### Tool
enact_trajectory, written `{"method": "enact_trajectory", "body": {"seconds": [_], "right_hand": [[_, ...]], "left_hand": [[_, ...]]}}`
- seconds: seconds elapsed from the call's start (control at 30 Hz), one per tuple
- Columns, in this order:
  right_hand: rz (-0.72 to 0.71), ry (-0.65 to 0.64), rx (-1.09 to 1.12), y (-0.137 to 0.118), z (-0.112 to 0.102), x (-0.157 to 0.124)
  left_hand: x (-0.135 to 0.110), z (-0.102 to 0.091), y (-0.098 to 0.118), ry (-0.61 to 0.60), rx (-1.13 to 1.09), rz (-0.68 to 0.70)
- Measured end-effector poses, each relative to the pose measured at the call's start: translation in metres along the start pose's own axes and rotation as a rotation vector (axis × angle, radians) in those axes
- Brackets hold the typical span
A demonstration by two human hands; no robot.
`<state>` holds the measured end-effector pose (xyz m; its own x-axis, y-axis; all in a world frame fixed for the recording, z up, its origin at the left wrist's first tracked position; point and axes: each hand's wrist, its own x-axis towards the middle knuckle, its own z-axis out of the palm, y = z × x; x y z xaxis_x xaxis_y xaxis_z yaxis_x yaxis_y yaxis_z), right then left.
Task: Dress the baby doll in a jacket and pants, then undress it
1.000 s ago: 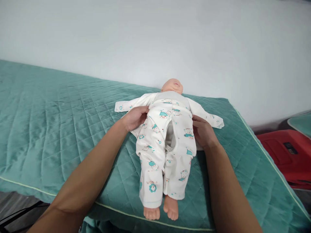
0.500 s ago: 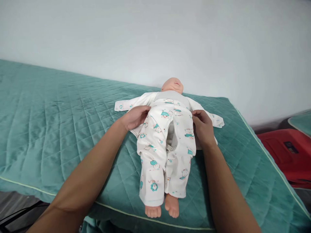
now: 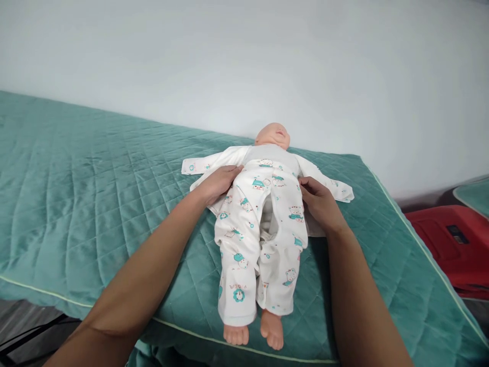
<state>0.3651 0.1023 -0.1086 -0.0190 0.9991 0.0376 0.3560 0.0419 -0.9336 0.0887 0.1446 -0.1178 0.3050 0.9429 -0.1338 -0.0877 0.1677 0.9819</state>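
A baby doll (image 3: 272, 135) lies on its back on the teal quilted bed (image 3: 95, 183), head toward the wall, bare feet near the front edge. It wears white printed pants (image 3: 244, 239) and an open white printed top with sleeves spread sideways. My left hand (image 3: 217, 182) lies at the doll's left side on the waist of the pants, fingers stretched along the cloth. My right hand (image 3: 319, 201) rests on the other side of the waist, fingers curled against the cloth.
A pale wall runs behind the bed. A red object (image 3: 451, 244) sits on the floor to the right, with another teal-covered surface (image 3: 473, 193) beyond it. The bed's front edge has light piping.
The pants have slid slightly up the doll's body. My left hand's fingers have straightened out along the waist; my right hand has shifted a little lower on the doll's side.
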Motion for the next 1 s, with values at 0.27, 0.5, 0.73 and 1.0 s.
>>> {"method": "enact_trajectory", "body": {"seconds": [0.27, 0.5, 0.73, 1.0], "right_hand": [[0.008, 0.070, 0.008, 0.008, -0.003, 0.005], [0.037, -0.057, -0.008, 0.006, -0.007, 0.000], [0.051, 0.006, -0.159, 0.004, -0.002, 0.002], [0.061, 0.143, -0.220, 0.008, 0.004, 0.006]], "left_hand": [[-0.004, -0.005, 0.011, 0.125, 0.236, 0.019], [-0.009, -0.008, 0.019, 0.013, 0.295, -0.005], [-0.002, -0.007, 0.016, -0.093, 0.305, 0.063], [0.001, -0.006, 0.012, 0.002, 0.222, -0.026]]}}
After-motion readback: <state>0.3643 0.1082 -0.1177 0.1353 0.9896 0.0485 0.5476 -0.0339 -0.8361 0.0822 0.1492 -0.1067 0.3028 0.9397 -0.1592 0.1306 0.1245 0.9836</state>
